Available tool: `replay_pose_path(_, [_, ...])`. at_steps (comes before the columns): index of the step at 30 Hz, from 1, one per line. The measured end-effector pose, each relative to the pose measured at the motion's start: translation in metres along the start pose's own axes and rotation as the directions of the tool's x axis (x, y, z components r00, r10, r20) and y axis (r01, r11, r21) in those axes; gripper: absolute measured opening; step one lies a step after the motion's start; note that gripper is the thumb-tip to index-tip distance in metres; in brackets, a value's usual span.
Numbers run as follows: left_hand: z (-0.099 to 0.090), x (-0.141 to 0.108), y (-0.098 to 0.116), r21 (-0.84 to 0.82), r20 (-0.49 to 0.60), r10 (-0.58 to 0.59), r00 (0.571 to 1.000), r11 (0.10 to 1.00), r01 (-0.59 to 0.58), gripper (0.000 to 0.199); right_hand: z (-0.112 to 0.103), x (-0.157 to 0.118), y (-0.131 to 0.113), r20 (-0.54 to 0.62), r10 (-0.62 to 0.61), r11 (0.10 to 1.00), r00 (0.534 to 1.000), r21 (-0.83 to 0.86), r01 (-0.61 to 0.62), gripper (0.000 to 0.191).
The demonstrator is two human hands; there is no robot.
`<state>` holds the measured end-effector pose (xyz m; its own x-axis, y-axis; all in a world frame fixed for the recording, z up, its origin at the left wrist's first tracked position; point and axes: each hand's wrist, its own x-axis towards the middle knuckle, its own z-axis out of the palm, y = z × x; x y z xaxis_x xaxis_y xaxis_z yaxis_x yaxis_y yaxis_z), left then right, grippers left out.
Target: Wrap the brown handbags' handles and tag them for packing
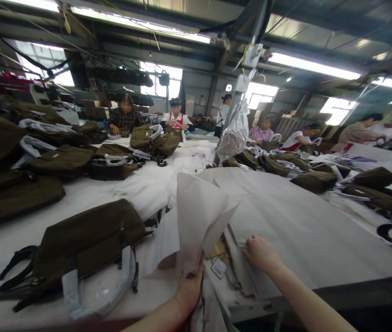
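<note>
My left hand (189,289) is closed around the gathered lower end of a large white paper sheet (198,207), which fans out upward above my fist. To its right, my right hand (262,254) has its fingers curled at the edge of a stack of flat folded sheets (236,258); what it pinches is hidden. Between the hands lie a small white printed label (218,267) and a piece of brown cardboard (217,249). On the left, beside the paper, a dark olive bag (92,240) lies on its side, its handles wrapped in white.
More olive bags (59,161) pile up at the left, and others (315,181) lie at the right. A metal post (232,106) with a clear plastic bag (234,133) rises mid-table. Several people sit or stand beyond. White sheeting (306,221) covers the table's right side.
</note>
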<state>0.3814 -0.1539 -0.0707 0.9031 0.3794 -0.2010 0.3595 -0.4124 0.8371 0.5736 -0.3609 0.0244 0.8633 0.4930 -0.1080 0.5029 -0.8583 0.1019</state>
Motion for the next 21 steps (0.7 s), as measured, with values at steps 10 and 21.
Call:
replay_pose_path(10, [0.002, 0.001, -0.005, 0.074, 0.019, 0.098, 0.995, 0.992, -0.099, 0.047, 0.006, 0.015, -0.009, 0.016, -0.018, 0.999, 1.0, -0.043, 0.019, 0.032])
replay_pose_path(21, [-0.001, 0.0, -0.003, -0.026, 0.019, 0.049, 0.999, 0.998, -0.049, 0.049, 0.006, 0.031, 0.03, 0.036, 0.175, 0.972, 0.984, 0.153, -0.178, 0.033])
